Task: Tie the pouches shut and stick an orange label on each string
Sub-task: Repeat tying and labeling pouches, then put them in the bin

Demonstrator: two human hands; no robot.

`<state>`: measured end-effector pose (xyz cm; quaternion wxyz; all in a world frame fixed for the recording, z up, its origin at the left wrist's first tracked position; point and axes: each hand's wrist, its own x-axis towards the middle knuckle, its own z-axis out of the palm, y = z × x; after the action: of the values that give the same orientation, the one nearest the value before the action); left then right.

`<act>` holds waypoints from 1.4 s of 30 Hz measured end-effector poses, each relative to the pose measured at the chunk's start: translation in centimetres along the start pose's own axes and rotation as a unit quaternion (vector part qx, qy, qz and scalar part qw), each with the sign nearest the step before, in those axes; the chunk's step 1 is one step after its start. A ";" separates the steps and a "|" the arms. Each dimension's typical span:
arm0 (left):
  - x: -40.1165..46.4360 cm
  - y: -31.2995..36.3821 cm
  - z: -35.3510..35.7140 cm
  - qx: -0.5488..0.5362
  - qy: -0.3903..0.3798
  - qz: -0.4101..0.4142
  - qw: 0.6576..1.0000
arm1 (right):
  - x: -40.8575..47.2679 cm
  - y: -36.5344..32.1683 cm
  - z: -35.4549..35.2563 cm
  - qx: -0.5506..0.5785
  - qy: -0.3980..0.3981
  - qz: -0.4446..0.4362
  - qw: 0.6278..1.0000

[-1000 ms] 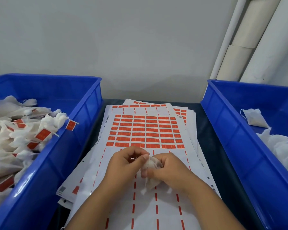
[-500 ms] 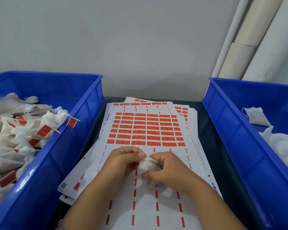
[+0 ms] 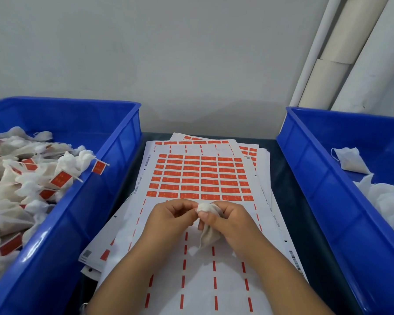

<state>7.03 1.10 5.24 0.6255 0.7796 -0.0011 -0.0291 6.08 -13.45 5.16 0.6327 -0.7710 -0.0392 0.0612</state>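
On the dark worktop (image 3: 280,178) we log two blue bins: the left bin (image 3: 82,223) heaped with tied pouches (image 3: 27,189) bearing orange tags, the right bin (image 3: 328,201) holding untagged white pouches (image 3: 350,163). Between them we list stacked label sheets (image 3: 200,178), the top one partly stripped. Over its bare lower half we hold one pouch (image 3: 208,235): our right hand (image 3: 232,221) curls around its gathered neck, and our left hand (image 3: 168,217) has its fingers (image 3: 189,212) pinching at the pouch top.
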 end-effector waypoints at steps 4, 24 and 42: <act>0.0 -0.1 -0.2 -0.002 -0.011 0.019 1.000 | 0.2 0.1 -0.1 0.049 -0.002 0.014 0.999; -0.2 -0.5 0.5 0.100 0.043 0.133 0.985 | 0.0 0.1 -0.2 0.020 0.042 -0.008 0.999; 0.2 -0.9 1.1 0.165 0.066 0.078 0.981 | 0.4 0.4 0.4 -0.073 0.081 0.009 0.994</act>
<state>7.16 0.21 4.09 0.4877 0.8696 -0.0254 0.0723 6.39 -13.14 4.64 0.5751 -0.8179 0.0147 0.0010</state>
